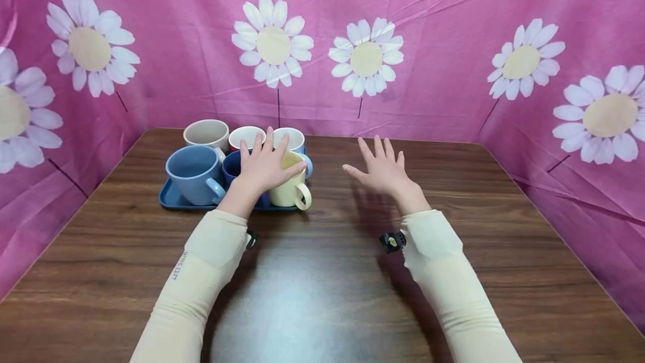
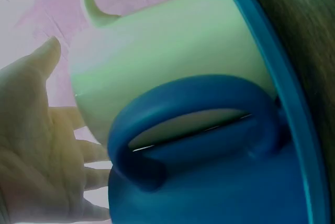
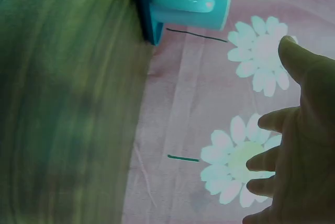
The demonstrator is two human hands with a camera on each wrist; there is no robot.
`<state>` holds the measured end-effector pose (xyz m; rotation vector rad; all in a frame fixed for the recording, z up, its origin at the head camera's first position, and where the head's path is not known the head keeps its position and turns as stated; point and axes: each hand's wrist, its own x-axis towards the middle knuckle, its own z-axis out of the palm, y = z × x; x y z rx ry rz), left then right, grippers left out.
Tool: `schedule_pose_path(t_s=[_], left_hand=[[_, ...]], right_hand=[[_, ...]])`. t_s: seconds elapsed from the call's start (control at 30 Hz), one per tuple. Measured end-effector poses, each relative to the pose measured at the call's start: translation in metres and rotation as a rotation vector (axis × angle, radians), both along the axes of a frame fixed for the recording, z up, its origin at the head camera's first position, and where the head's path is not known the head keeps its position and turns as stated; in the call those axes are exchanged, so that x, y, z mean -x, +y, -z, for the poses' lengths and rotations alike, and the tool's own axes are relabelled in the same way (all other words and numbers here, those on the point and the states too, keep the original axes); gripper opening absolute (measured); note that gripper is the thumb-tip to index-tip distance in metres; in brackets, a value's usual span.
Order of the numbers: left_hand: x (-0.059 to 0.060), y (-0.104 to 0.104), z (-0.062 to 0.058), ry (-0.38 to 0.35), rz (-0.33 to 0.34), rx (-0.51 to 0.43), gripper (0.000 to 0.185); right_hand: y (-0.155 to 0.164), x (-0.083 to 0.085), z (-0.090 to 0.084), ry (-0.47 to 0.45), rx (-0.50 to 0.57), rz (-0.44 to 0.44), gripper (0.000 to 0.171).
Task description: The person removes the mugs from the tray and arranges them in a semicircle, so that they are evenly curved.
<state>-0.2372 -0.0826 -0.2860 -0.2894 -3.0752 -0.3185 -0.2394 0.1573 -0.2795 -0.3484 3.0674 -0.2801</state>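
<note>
My left hand (image 1: pixel 265 168) hovers with spread fingers above the mugs, nearest the yellow mug (image 1: pixel 287 190) and the dark blue mug (image 1: pixel 232 166), which it partly hides. Over the table to the right of the tray, my right hand (image 1: pixel 385 172) is held up, fingers spread and holding nothing. A blue tray (image 1: pixel 173 198) carries the mugs in two rows. At its front left stands a blue-grey mug (image 1: pixel 194 175); behind are a beige mug (image 1: pixel 206 133), a white-lined mug with red outside (image 1: pixel 247 136) and a light blue mug (image 3: pixel 191 7) with a white inside.
The brown wood-grain table (image 1: pixel 322 296) reaches back to a pink cloth (image 1: pixel 428 83) printed with white daisies, which also hangs along both sides. Mug handles jut out past the tray's front and right edges. Each wrist wears a small black device (image 1: pixel 393 241).
</note>
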Motion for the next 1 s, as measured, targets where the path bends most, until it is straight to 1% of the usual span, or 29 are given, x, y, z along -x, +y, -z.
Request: schedule_pose_path(t_s=[0.3,0.57,0.77,0.87,1.0], left_hand=[[-0.010,-0.006,-0.007,0.002,0.006,0.012,0.082],[-0.016,-0.011,-0.014,0.051,0.007,0.011,0.084],[-0.023,-0.021,-0.019,0.099,0.005,0.027,0.086],[-0.029,-0.029,-0.020,0.105,0.006,0.017,0.086],[-0.038,-0.041,-0.019,0.115,0.006,0.002,0.087]], right_hand=[[-0.002,-0.006,-0.018,0.005,0.014,-0.027,0.082],[-0.010,-0.013,-0.026,0.017,0.035,-0.047,0.082],[-0.018,-0.020,-0.025,0.031,0.070,-0.052,0.082],[-0.023,-0.024,-0.021,0.038,0.094,-0.052,0.083],[-0.030,-0.027,-0.013,0.031,0.127,-0.065,0.083]])
